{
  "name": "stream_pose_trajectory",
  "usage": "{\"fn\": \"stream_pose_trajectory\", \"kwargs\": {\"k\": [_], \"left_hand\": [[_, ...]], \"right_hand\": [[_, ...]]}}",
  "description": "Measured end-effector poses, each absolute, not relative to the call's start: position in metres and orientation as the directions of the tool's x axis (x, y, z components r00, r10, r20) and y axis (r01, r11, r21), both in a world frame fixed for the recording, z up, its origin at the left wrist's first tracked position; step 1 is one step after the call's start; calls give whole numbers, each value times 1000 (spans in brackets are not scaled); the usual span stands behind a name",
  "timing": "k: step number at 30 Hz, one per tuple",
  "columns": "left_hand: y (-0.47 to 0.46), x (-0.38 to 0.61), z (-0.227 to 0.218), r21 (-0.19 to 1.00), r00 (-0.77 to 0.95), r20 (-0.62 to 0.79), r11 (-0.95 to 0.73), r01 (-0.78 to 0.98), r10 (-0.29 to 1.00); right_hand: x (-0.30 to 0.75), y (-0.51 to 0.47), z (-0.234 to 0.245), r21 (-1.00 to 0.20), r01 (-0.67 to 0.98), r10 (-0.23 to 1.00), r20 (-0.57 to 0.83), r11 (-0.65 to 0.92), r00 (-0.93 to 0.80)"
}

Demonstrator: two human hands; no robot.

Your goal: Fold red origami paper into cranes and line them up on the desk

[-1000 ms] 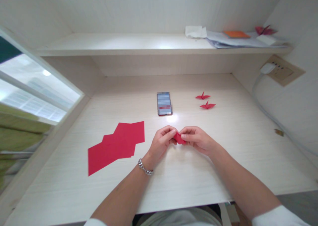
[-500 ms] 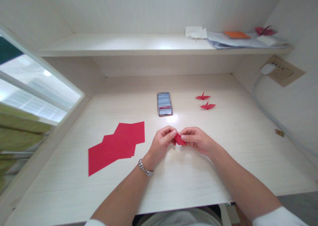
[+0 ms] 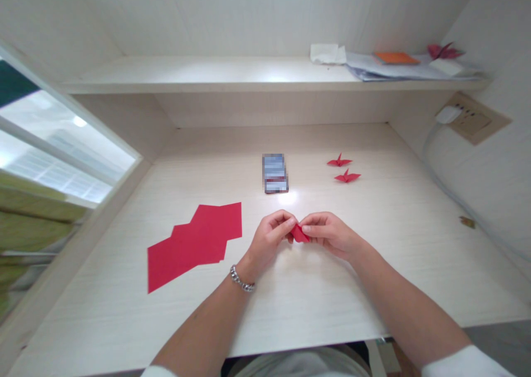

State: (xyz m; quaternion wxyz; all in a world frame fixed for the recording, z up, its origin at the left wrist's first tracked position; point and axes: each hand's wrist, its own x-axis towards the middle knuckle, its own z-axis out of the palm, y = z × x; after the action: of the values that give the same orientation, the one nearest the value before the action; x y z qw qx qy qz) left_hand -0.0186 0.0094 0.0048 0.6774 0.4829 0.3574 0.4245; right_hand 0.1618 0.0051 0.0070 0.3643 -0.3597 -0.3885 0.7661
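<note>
- Red piece (image 3: 299,234): small folded paper, angular, creased; sits between both hands, over the front middle of the desk (image 3: 311,310). Touching desk or raised, can't tell.
- Left hand (image 3: 271,233): thumb and fingers pinched together on the piece's left end. Fingers curled, lower ones partly hidden.
- Right hand (image 3: 329,230): thumb pressed on the piece's right side, index finger bent above. Clamped on it, barely any gap; fingertips of the two hands near each other.
- Bracelet (image 3: 241,280): silvery chain links, round left wrist.
- Sheets (image 3: 199,239): flat red paper, straight-edged, overlapping in a stepped fan, left of left hand, well apart from it.
- Birds (image 3: 339,160): two, red folded paper, pointed wings, one just behind the other, beyond right hand.
- Phone (image 3: 274,173): flat rectangle, screen pixelated, lying beyond the hands.
- Desk: pale, faint streaky grain, glossy spot near phone.
- Shelf (image 3: 186,70): same pale finish; papers (image 3: 357,66) and orange pad (image 3: 397,58) at right end.
- Socket (image 3: 477,117): beige plate, right wall, white plug (image 3: 448,114) in it.
</note>
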Motion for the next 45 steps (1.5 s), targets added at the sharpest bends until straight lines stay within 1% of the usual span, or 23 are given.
{"fn": "stream_pose_trajectory", "kwargs": {"k": [2, 4, 6, 8, 11, 14, 18, 22, 29, 33, 39, 45], "left_hand": [[10, -19, 5, 958, 381, -74, 172, -231, 922], [11, -19, 6, 955, 368, -75, 173, -242, 927], [12, -19, 6, 949, 342, -82, 178, -260, 936], [12, -18, 5, 942, 317, -96, 189, -278, 943], [13, -17, 3, 936, 298, -114, 203, -288, 948], [13, -16, 1, 933, 285, -124, 209, -294, 950], [13, -14, -1, 936, 267, -130, 207, -285, 955], [15, -13, -3, 940, 228, -139, 201, -275, 964], [14, -10, -2, 908, 234, -200, 270, -322, 951], [13, -10, -1, 895, 255, -221, 300, -331, 941], [14, -11, -3, 905, 247, -206, 281, -320, 947], [15, -11, -7, 936, 227, -166, 226, -269, 960]], "right_hand": [[161, 5, 6, -882, -259, 859, -253, -394, -445], [159, 5, 5, -924, -212, 897, -220, -317, -382], [156, 5, 4, -971, -137, 945, -150, -196, -290], [154, 3, 3, -998, -47, 980, -41, -51, -194], [150, 1, 4, -990, 85, 989, 100, 109, -109], [150, -1, 4, -968, 172, 982, 169, 181, -83], [152, 0, 6, -937, 267, 972, 200, 226, -122], [152, -1, 9, -939, 259, 969, 188, 226, -160], [149, -1, 2, -951, 242, 982, 185, 190, -43], [149, -2, 2, -942, 259, 976, 211, 215, -45], [150, -2, 6, -910, 260, 944, 294, 324, -147], [149, -2, 5, -894, 330, 952, 269, 304, -150]]}}
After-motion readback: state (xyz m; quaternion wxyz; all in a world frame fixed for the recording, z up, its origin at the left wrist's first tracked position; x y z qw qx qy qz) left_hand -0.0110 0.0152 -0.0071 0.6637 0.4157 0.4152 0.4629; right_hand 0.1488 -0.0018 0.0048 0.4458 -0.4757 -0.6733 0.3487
